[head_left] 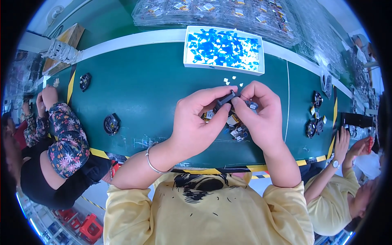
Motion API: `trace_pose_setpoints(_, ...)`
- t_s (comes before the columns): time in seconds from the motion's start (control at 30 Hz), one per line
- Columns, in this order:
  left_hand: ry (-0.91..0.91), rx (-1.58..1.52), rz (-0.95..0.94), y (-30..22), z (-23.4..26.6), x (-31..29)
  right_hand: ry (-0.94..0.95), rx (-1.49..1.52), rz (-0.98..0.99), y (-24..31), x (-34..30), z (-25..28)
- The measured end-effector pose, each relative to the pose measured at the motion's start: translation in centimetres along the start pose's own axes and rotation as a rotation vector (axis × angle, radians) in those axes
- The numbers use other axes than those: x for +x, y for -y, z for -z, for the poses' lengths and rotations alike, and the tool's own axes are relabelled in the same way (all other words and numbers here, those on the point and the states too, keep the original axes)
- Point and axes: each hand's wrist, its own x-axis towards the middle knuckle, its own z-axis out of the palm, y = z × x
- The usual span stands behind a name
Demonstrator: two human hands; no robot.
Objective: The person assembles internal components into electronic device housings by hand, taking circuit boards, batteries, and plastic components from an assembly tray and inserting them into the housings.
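Between my two hands is a small black plastic part, held above the green table. My left hand pinches it between thumb and fingers. My right hand is closed at its other side, thumb and forefinger meeting at the edge; the fingertips partly cover the part. Under and between the hands lie several small electronic assemblies with black, yellow and silver pieces, partly hidden by my fingers. Just beyond the hands, a few small whitish bits are scattered on the table.
A white box of blue and white film pieces stands beyond my hands. Clear plastic trays of parts lie at the back. Round black units sit at left, more at right. People work on both sides, a hand at right.
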Motion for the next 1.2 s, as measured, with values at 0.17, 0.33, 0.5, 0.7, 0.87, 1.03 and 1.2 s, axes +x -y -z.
trace_pose_setpoints(0.17,-0.006,-0.003,-0.045,-0.3,0.4,0.2,0.05,0.139,-0.061,-0.2,0.3,0.0)
trace_pose_setpoints(0.33,-0.035,-0.073,-0.088,0.1,0.4,0.3,0.118,0.518,-0.148,-0.3,0.4,-0.9)
trace_pose_setpoints(0.5,-0.071,0.04,-0.061,0.1,-0.2,-0.1,0.122,0.622,-0.183,-1.4,0.3,-1.2)
trace_pose_setpoints(0.7,-0.129,0.136,-0.117,0.0,-0.7,0.0,0.095,0.703,-0.185,-1.1,0.5,-1.4)
trace_pose_setpoints(0.87,-0.091,-0.556,0.405,-1.4,0.5,1.1,0.115,0.545,-0.2,-0.9,0.7,-0.7)
trace_pose_setpoints(1.03,-0.049,-0.699,0.449,-1.2,1.6,1.2,0.235,0.491,-0.185,0.2,0.6,1.1)
trace_pose_setpoints(1.2,-0.071,-0.693,0.433,-1.0,1.5,1.2,0.236,0.489,-0.229,0.4,0.5,1.3)
